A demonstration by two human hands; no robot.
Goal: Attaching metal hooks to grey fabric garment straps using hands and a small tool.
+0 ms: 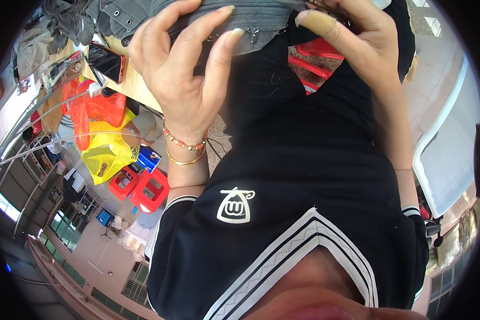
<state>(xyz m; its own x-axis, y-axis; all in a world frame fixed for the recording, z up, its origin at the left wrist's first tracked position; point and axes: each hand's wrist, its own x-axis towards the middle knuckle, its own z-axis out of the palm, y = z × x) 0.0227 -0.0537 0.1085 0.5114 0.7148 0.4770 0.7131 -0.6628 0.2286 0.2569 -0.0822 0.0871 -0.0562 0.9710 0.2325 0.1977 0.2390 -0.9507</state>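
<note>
Hands (184, 80) on grey garment (250, 21)

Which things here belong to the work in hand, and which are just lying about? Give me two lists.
In hand:
- grey garment, with a small metal clasp
- left hand, fingers curled over the garment
- right hand, pinching the garment's top edge

Lying about:
- phone on the wooden table
- orange bag
- yellow bag
- red stools
</note>
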